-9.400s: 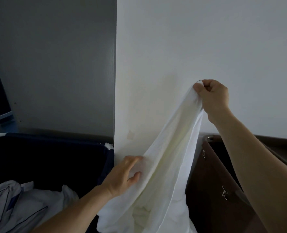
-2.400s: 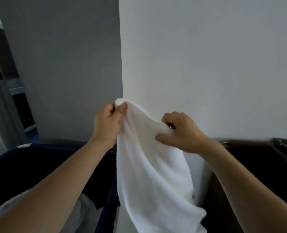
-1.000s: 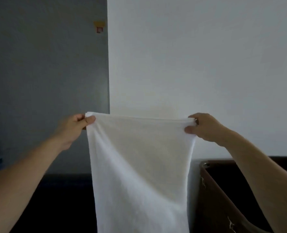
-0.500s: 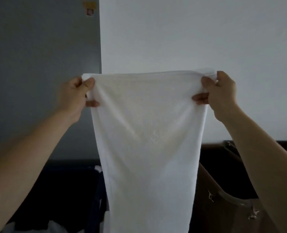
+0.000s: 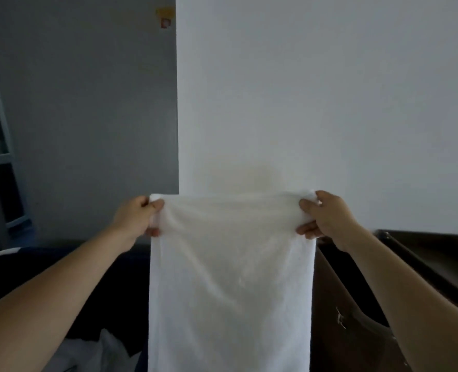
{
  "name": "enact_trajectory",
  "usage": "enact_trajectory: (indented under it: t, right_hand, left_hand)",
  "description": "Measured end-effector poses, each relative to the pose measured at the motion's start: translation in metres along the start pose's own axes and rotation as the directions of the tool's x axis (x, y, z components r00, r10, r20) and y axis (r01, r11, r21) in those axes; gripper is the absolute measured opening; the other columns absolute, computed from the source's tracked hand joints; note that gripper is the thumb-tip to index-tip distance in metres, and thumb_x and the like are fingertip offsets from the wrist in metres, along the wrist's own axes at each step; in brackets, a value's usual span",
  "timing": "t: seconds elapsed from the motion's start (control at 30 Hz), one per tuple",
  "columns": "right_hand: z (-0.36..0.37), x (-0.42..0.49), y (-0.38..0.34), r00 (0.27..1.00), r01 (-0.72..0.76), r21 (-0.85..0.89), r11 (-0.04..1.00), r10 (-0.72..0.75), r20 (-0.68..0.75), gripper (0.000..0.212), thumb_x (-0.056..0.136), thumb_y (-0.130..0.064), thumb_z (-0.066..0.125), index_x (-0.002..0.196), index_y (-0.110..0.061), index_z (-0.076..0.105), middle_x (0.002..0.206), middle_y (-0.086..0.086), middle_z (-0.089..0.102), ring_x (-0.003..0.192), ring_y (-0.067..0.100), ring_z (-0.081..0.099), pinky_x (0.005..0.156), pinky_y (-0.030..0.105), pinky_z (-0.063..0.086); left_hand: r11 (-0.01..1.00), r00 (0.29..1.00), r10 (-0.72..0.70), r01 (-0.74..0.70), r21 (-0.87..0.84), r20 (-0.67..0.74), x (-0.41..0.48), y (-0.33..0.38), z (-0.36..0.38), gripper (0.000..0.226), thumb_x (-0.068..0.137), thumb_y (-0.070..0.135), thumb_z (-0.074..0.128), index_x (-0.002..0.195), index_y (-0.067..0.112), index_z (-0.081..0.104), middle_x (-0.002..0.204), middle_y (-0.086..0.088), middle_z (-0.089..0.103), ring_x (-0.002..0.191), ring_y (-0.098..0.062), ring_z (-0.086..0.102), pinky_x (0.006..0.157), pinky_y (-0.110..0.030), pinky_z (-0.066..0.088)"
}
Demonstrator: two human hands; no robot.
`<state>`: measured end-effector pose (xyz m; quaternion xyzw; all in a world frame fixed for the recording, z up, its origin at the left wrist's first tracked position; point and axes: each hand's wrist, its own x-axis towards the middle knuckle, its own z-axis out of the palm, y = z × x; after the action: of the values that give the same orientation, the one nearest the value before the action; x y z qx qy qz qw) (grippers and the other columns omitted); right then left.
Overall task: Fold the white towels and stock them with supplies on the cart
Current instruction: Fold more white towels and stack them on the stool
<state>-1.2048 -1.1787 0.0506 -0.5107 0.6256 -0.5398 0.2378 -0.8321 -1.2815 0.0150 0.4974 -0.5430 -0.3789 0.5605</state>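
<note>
A white towel (image 5: 230,277) hangs flat and spread out in front of me, its lower end running out of the bottom of the view. My left hand (image 5: 138,218) pinches its top left corner, thumb on the near side. My right hand (image 5: 325,217) pinches the top right corner the same way. Both arms are stretched forward at about the same height, and the top edge is pulled nearly straight between them.
A dark blue laundry bin (image 5: 34,267) with white linen (image 5: 88,355) in it stands at the lower left. A dark brown cart bin (image 5: 423,267) with metal fittings stands at the lower right. A white wall corner (image 5: 178,103) rises straight ahead.
Over the earlier frames I pulled the towel up and spread it by its two top corners. In the last half second both hands have come down a little with the towel still stretched.
</note>
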Motion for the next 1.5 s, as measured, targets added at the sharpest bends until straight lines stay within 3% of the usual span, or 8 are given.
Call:
enact_trajectory:
  t: [0.2, 0.3, 0.4, 0.67, 1.07, 1.17, 1.37, 1.5]
  right_hand:
    - [0.026, 0.044, 0.008, 0.999, 0.007, 0.102, 0.995, -0.002, -0.044, 0.013, 0.097, -0.012, 0.060, 0.085, -0.010, 0.055, 0.085, 0.015, 0.059, 0.068, 0.043, 0.069, 0.075, 0.065, 0.055]
    - [0.011, 0.068, -0.047, 0.968, 0.207, 0.143, 0.968, -0.181, -0.176, 0.017, 0.095, -0.016, 0.061, 0.079, -0.017, 0.054, 0.078, 0.005, 0.059, 0.061, 0.034, 0.070, 0.070, 0.060, 0.058]
    - [-0.012, 0.076, -0.098, 0.911, 0.374, 0.166, 0.912, -0.329, -0.249, 0.014, 0.092, -0.019, 0.060, 0.080, -0.019, 0.055, 0.081, 0.005, 0.061, 0.056, 0.027, 0.071, 0.061, 0.050, 0.061]
    - [-0.037, 0.032, -0.124, 0.884, 0.449, 0.169, 0.877, -0.408, -0.229, 0.010, 0.093, -0.022, 0.058, 0.085, -0.018, 0.054, 0.093, 0.016, 0.063, 0.062, 0.031, 0.073, 0.062, 0.046, 0.061]
    - [-0.022, -0.177, 0.015, 0.992, 0.105, 0.078, 0.991, -0.099, -0.077, 0.004, 0.097, -0.020, 0.062, 0.093, -0.019, 0.062, 0.085, 0.014, 0.070, 0.065, 0.036, 0.072, 0.060, 0.048, 0.062]
    - [-0.019, -0.223, 0.049, 1.000, -0.009, 0.015, 1.000, 0.009, -0.014, 0.003, 0.096, -0.020, 0.062, 0.096, -0.017, 0.064, 0.082, 0.017, 0.071, 0.062, 0.037, 0.072, 0.059, 0.046, 0.061]
    - [-0.022, -0.234, 0.074, 0.998, -0.056, -0.178, 0.982, 0.049, -0.048, 0.016, 0.094, -0.024, 0.065, 0.084, -0.011, 0.065, 0.050, 0.004, 0.061, 0.042, 0.022, 0.058, 0.045, 0.031, 0.047]
    - [-0.007, -0.201, 0.097, 0.997, -0.064, -0.285, 0.956, 0.047, -0.068, 0.024, 0.090, -0.031, 0.068, 0.077, -0.011, 0.065, 0.068, 0.005, 0.063, 0.064, 0.025, 0.058, 0.063, 0.039, 0.048]
  left_hand:
    - [1.000, 0.995, 0.017, -0.017, -0.007, -0.097, 0.046, 0.006, 0.023, 0.023, 0.096, 0.019, 0.063, 0.110, 0.001, 0.061, 0.109, -0.016, 0.062, 0.089, -0.028, 0.061, 0.049, -0.032, 0.060]
    - [0.970, 0.957, 0.207, -0.228, -0.087, -0.203, 0.067, 0.074, 0.021, 0.019, 0.097, 0.020, 0.062, 0.107, 0.004, 0.061, 0.091, 0.000, 0.058, 0.084, -0.020, 0.061, 0.048, -0.025, 0.058]
    - [0.927, 0.923, 0.316, -0.350, -0.135, -0.221, 0.071, 0.136, 0.008, 0.013, 0.097, 0.023, 0.062, 0.102, 0.011, 0.057, 0.104, -0.004, 0.060, 0.096, -0.025, 0.064, 0.058, -0.031, 0.061]
    - [0.881, 0.882, 0.418, -0.452, -0.139, -0.218, 0.017, 0.169, -0.019, 0.013, 0.097, 0.025, 0.062, 0.103, 0.013, 0.059, 0.108, -0.004, 0.062, 0.102, -0.027, 0.066, 0.065, -0.033, 0.061]
    - [0.992, 0.987, 0.127, -0.127, -0.004, 0.098, -0.199, 0.005, -0.097, 0.019, 0.093, 0.022, 0.066, 0.102, 0.004, 0.068, 0.104, -0.017, 0.069, 0.091, -0.031, 0.071, 0.069, -0.045, 0.063]
    - [0.983, 0.974, 0.077, -0.110, 0.145, 0.215, -0.240, -0.038, -0.115, 0.016, 0.091, 0.031, 0.067, 0.094, 0.017, 0.071, 0.087, -0.003, 0.074, 0.076, -0.022, 0.072, 0.059, -0.028, 0.059]
    - [0.995, 0.960, -0.019, -0.010, 0.101, 0.281, -0.241, -0.070, -0.111, 0.016, 0.091, 0.031, 0.068, 0.096, 0.016, 0.073, 0.091, -0.002, 0.075, 0.082, -0.020, 0.073, 0.069, -0.031, 0.059]
    - [0.993, 0.961, -0.096, 0.075, 0.088, 0.261, -0.210, -0.091, -0.089, 0.019, 0.092, 0.029, 0.066, 0.097, 0.012, 0.073, 0.092, -0.002, 0.074, 0.084, -0.019, 0.072, 0.075, -0.032, 0.055]
